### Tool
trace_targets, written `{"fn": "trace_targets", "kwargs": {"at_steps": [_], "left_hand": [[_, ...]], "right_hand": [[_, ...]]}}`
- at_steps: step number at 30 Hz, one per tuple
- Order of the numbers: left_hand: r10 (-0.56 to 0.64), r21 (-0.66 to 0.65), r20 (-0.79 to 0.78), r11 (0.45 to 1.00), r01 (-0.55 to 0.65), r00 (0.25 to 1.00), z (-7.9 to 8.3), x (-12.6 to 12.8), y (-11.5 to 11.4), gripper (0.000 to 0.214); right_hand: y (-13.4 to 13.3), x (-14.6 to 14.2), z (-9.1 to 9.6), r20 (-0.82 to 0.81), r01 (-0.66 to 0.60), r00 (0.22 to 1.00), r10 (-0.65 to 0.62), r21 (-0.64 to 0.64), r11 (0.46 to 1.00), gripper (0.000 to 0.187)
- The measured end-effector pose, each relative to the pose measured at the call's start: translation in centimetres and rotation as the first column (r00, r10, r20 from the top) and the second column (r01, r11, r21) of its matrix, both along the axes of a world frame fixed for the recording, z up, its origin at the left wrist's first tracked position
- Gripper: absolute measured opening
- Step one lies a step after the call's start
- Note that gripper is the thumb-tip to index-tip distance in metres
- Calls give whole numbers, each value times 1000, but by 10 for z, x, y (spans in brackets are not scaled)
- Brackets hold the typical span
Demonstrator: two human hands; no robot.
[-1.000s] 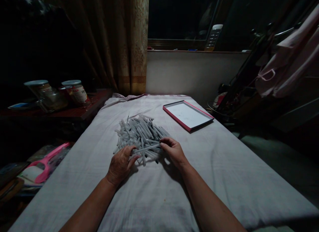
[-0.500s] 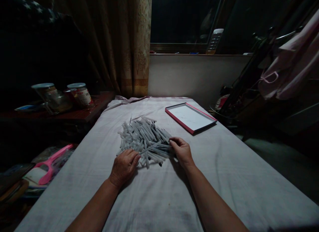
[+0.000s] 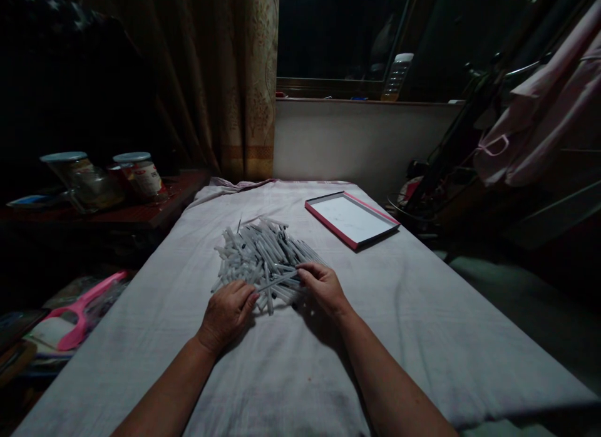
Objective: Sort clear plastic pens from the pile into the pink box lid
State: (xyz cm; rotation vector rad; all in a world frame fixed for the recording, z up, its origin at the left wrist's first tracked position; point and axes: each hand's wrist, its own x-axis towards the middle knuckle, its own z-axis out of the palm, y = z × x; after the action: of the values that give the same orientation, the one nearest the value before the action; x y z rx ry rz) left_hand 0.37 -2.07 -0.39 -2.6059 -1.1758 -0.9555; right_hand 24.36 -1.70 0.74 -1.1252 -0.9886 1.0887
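Note:
A heap of slim, translucent grey-white pens lies on the pale bed sheet, some with dark tips. Along the near side of the heap, a single pen is stretched at a slant between my hands. My left hand is closed round its left end, low against the heap. Thumb and fingers of my right hand pinch its right end, slightly higher up. Beyond the heap to the right lies a shallow box lid with red and black sides and a white inside.
To the left, lidded jars stand on a dark red table. Below it is a pink handled object. A curtain hangs behind. A plastic bottle stands on the windowsill, and pink cloth hangs at the right.
My right hand has come left from the heap's right edge and now pinches the right end of the pen that my left hand holds. The whole view has shifted slightly.

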Motion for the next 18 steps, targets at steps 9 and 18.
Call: {"fn": "trace_targets", "kwargs": {"at_steps": [9,18], "left_hand": [[106,85,71,990,-112,992,-6,-12,9,34],[209,107,135,969,-223,969,-10,-19,13,24]], "right_hand": [[9,29,-1,-70,251,966,-250,16,968,40],[14,27,-13,78,345,934,-348,54,937,38]]}}
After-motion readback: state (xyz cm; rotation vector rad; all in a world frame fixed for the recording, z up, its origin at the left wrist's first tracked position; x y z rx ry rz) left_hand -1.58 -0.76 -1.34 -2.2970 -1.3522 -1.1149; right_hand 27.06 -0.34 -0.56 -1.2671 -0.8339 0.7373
